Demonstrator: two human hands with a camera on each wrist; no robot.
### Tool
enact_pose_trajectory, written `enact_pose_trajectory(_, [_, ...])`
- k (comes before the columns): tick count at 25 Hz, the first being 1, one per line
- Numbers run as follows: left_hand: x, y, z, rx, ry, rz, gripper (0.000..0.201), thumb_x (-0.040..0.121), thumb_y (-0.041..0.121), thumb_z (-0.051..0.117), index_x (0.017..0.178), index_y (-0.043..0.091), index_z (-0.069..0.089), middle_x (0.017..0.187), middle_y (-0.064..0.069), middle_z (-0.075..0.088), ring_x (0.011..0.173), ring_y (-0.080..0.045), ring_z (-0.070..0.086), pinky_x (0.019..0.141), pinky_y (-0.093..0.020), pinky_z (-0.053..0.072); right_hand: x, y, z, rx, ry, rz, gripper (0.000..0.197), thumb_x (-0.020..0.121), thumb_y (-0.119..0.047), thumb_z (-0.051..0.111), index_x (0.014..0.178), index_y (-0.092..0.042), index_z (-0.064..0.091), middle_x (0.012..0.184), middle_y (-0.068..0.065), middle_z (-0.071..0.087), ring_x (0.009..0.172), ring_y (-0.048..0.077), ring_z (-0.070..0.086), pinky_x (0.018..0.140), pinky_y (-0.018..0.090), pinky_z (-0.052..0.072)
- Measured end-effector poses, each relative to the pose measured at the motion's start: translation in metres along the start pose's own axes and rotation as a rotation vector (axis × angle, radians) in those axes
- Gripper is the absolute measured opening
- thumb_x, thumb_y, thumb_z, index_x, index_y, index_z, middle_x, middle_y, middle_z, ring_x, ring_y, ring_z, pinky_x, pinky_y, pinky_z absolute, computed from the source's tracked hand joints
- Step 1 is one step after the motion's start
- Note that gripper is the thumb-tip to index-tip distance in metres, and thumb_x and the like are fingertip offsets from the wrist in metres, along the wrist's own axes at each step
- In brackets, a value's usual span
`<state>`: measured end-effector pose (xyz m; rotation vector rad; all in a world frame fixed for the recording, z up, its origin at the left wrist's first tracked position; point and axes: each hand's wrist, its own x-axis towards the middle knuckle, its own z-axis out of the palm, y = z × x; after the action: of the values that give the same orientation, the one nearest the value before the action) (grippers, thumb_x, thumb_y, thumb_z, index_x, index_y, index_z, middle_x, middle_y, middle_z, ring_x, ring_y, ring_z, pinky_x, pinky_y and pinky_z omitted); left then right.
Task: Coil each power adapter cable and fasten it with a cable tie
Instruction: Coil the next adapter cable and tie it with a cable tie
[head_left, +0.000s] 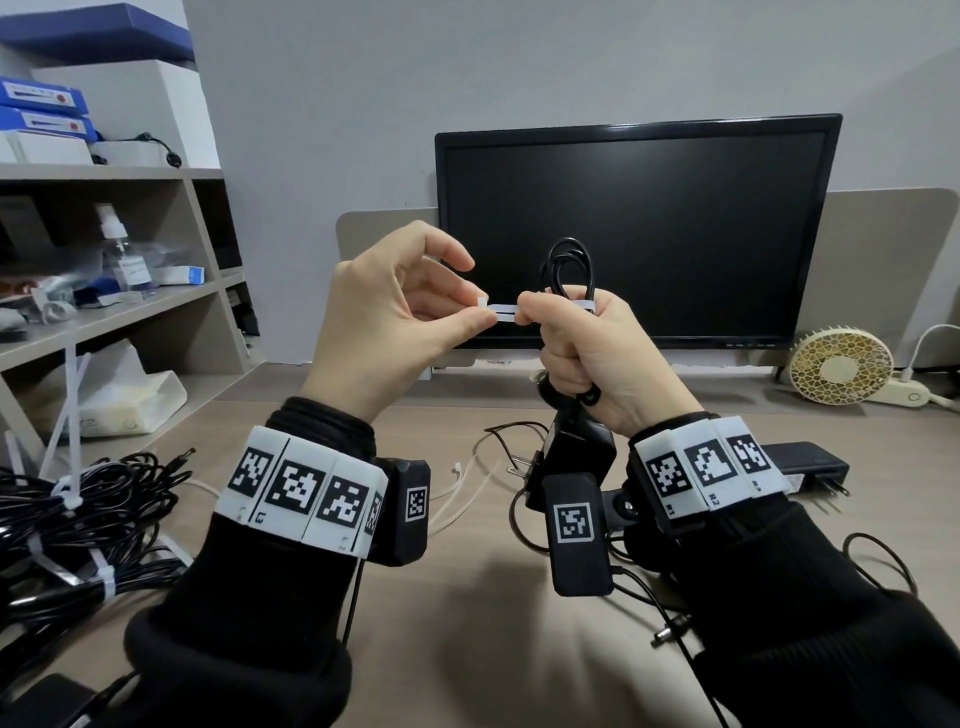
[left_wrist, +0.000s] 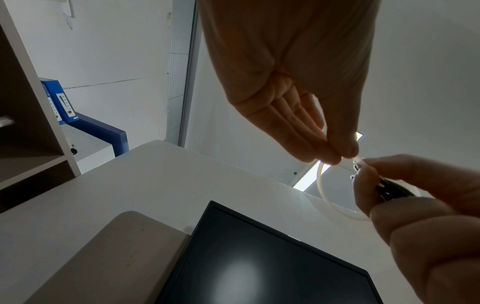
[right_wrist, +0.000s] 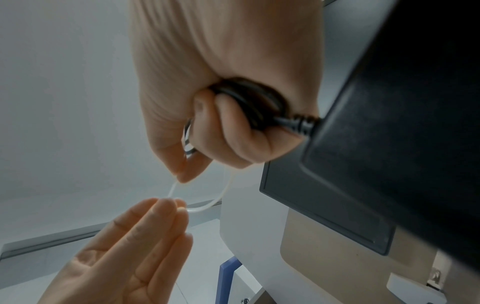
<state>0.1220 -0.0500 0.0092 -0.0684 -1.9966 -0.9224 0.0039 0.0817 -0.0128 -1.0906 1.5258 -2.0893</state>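
Both hands are raised above the desk (head_left: 467, 597), in front of the dark monitor (head_left: 636, 228). The coiled black cable (head_left: 569, 270) is clenched in the right hand (head_left: 587, 358), fingers wrapped tightly round the bundle, its loops poking out above the fist and the power adapter (head_left: 576, 457) hanging just below the wrist. A white cable tie (head_left: 506, 310) is looped round the coil, and its strap is pinched between the right thumb and forefinger. The tie's head end is pinched by the left hand (head_left: 387, 322) between thumb and fingertips, the other fingers held nearly straight (the wrist views show the tie as a wide, loose loop (right_wrist: 207, 197) between the two hands). Bundles of tied cables (head_left: 88, 519) are piled at the desk's left edge, and loose cable ties (head_left: 462, 493) lie between the wrists.
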Motion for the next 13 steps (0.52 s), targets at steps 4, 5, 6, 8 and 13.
enact_pose_trajectory(4, [-0.0009,-0.0002,0.0017,-0.011,-0.003,-0.008,0.031,0.071,0.009,0.082,0.088,0.020,0.059,0.078,0.003,0.072,0.068,-0.011,0.071,0.070,-0.039,0.060,0.0003,0.0003,-0.0012,0.022,-0.003,-0.002,0.023,0.093,-0.010,0.055,0.070,-0.010,0.059,0.040,-0.008,0.028,0.032,0.005,0.020,0.034,0.013,0.019])
enact_pose_trajectory(5, [-0.0010,-0.0002,0.0021,-0.016,0.000,-0.013,0.031,0.071,0.009,0.082,0.088,0.020,0.059,0.078,0.004,0.072,0.068,-0.011,0.071,0.070,-0.039,0.060,0.0004,-0.0003,-0.0018,0.027,-0.003,-0.003,0.024,0.093,-0.010,0.055,0.070,-0.010,0.059,0.041,-0.008,0.028,0.032,0.005,0.020,0.034,0.013,0.018])
enact_pose_trajectory(6, [-0.0010,-0.0003,0.0021,-0.019,0.002,-0.015,0.031,0.071,0.008,0.082,0.087,0.020,0.058,0.078,0.004,0.072,0.068,-0.012,0.071,0.070,-0.040,0.060,0.0004,-0.0009,-0.0023,0.029,-0.003,-0.004,0.024,0.093,-0.011,0.055,0.070,-0.010,0.058,0.041,-0.008,0.028,0.032,0.005,0.020,0.035,0.013,0.018])
enact_pose_trajectory(8, [-0.0007,-0.0004,0.0021,-0.021,0.002,-0.013,0.032,0.071,0.008,0.082,0.087,0.021,0.058,0.078,0.004,0.072,0.068,-0.012,0.071,0.070,-0.039,0.060,0.0006,-0.0014,-0.0030,0.015,-0.005,-0.008,0.023,0.093,-0.011,0.056,0.070,-0.010,0.059,0.042,-0.008,0.027,0.033,0.006,0.019,0.035,0.014,0.017])
enact_pose_trajectory(13, [-0.0009,-0.0001,0.0036,-0.005,-0.009,0.002,0.030,0.071,0.009,0.082,0.088,0.019,0.059,0.078,0.002,0.072,0.068,-0.012,0.071,0.068,-0.037,0.060,0.0002,-0.0013,-0.0036,-0.033,-0.009,-0.019,0.024,0.091,-0.012,0.058,0.068,-0.013,0.061,0.043,-0.005,0.028,0.035,0.008,0.019,0.036,0.017,0.018])
